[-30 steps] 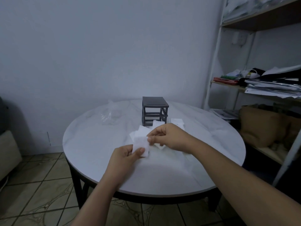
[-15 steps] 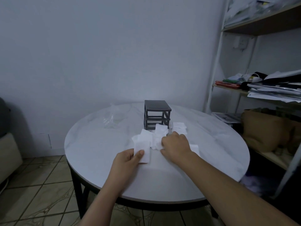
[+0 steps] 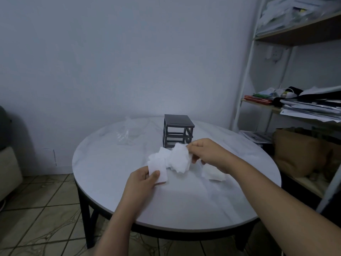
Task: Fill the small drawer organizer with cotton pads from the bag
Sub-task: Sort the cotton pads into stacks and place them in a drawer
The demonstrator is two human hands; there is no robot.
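**Table** (image 3: 110, 182): round, white-topped, dark-legged, set on a tiled floor.

**Organizer** (image 3: 178, 131): dark grey, upright at the table's far middle. It is seen as an open tiered frame.

**Bag** (image 3: 129, 134): clear plastic, crumpled, laid left of the organizer and apart from it.

**Left hand** (image 3: 140, 182): a flat white pad (image 3: 157, 170) is pinched between thumb and curled fingers over the table's near middle. Whether one pad or several are held cannot be told.

**Right hand** (image 3: 206, 154): its fingers are curled round a loose bunch (image 3: 180, 159) of pads, raised just in front of the organizer.

**Pile** (image 3: 160, 154): loose pads left on the table between the hands.

**Spare pads** (image 3: 212, 173): laid beneath the right wrist.

**Shelf** (image 3: 295, 108): at right, loaded with papers.
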